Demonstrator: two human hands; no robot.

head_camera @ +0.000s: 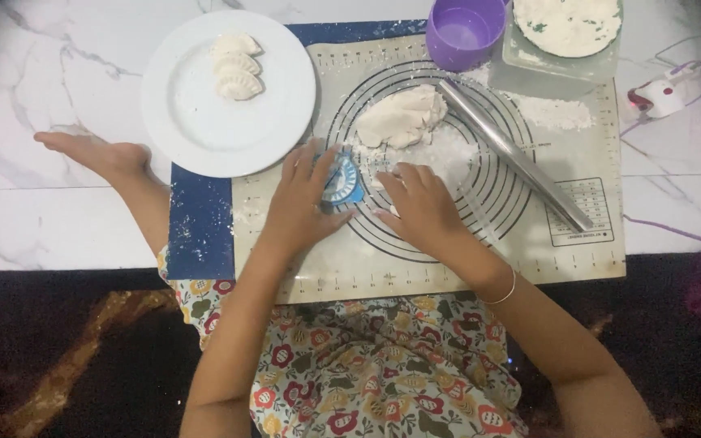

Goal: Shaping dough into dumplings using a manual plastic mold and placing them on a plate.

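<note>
While both hands work at the centre of the baking mat (594, 243), the left hand (306, 207) lies flat with fingers spread, pressing on the blue dumpling mould (341, 185). At 3 o'clock of the mould, the right hand (423, 209) rests palm down with fingers curled onto the floured surface; whether it pinches anything cannot be told. At 1 o'clock of the mould lies the lump of dough (402, 116), touching the metal rolling pin (517, 158). At 10 o'clock sits the white plate (196, 130) carrying three folded dumplings (237, 66). At 12 o'clock stands the purple cup (464, 32), beside a tray of flour (565, 28)
</note>
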